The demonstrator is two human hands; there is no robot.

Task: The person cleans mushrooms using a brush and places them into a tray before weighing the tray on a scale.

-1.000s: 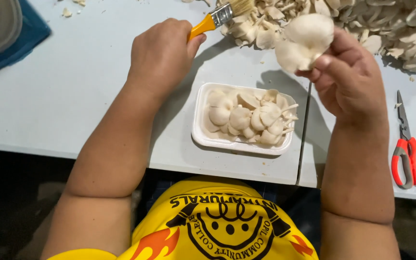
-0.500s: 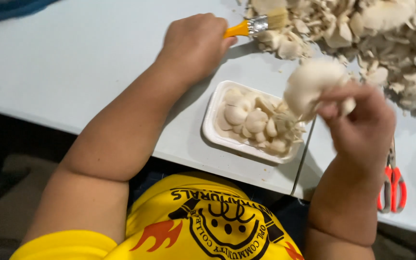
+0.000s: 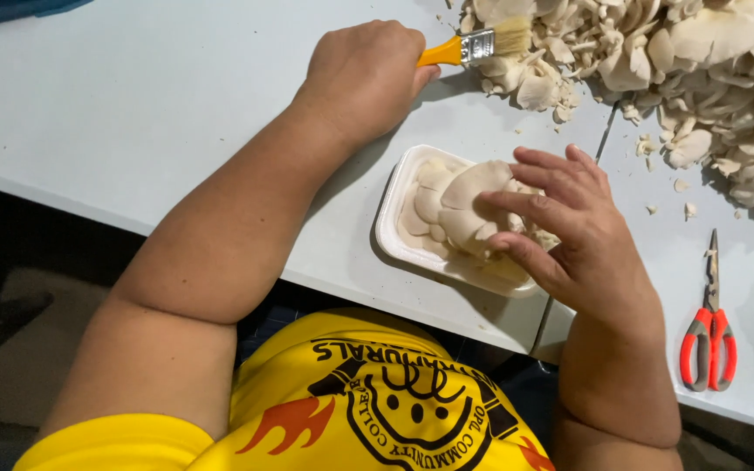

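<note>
Our left hand (image 3: 364, 74) is fisted tight around a paintbrush (image 3: 477, 46) with a yellow handle, its bristles resting at the edge of the loose mushroom pile (image 3: 691, 70) on the pale table (image 3: 133, 113). Our right hand (image 3: 569, 231) sits over the white foam tray (image 3: 403, 218), fingers spread, fingertips pressing a large mushroom cap (image 3: 473, 196) down onto the mushrooms already in it. Looks like touch rather than a closed grasp; the palm side is hidden. Red-handled scissors (image 3: 709, 336) lie flat to the right, well apart from both hands.
</note>
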